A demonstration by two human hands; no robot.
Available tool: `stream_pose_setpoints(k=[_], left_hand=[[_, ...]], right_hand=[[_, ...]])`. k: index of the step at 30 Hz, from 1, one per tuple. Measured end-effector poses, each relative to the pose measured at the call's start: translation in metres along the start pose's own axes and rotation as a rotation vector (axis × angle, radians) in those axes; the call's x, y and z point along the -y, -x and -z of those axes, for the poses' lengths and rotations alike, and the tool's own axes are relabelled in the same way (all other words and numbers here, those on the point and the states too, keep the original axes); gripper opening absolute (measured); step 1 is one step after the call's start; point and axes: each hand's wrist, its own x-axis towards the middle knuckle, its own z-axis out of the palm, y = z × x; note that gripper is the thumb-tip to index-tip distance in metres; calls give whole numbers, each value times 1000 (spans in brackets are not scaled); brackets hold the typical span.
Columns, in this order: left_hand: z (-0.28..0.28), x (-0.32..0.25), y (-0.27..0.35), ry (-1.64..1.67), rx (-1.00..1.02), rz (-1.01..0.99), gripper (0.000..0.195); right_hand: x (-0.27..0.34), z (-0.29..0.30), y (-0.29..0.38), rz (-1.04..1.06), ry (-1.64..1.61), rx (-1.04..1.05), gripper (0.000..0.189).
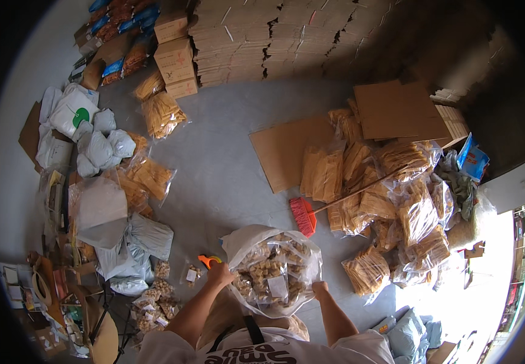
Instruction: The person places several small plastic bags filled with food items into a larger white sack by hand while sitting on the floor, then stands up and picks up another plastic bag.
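Note:
A large white woven sack [315, 255] stands wide at the mouth in front of me. Inside it lie clear plastic packets of brown dried pieces [262, 268], one with a white label. My left hand [220, 274] grips the sack's left rim, and my right hand [320, 290] grips its right rim. Beside the left hand is an orange-and-yellow handled tool [209, 261]; whether that hand also touches it I cannot tell. A small labelled packet [191, 275] lies on the floor left of it.
A red broom [305, 216] leans on clear bags of tan dried sheets [376, 204] at the right. Flat cardboard [290, 150] lies ahead. Grey mailing bags [151, 236] and a heap of small packets [153, 305] are at the left. Cardboard stacks [262, 45] stand at the back.

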Motion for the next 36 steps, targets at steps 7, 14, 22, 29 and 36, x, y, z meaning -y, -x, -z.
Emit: stream_pose_setpoints(k=[7, 14, 22, 29, 36], left_hand=[[-15, 8, -45, -64, 40, 44, 31], [4, 46, -53, -201, 42, -67, 24], [5, 97, -40, -58, 97, -62, 27], [-8, 171, -22, 7, 113, -84, 31], [-51, 234, 28, 83, 135, -172, 35]], right_hand=[[58, 11, 87, 197, 485, 92, 50], [71, 6, 134, 237, 516, 115, 49], [53, -10, 158, 248, 409, 83, 31], [103, -16, 192, 449, 413, 35, 27], [190, -7, 257, 790, 583, 128, 22]])
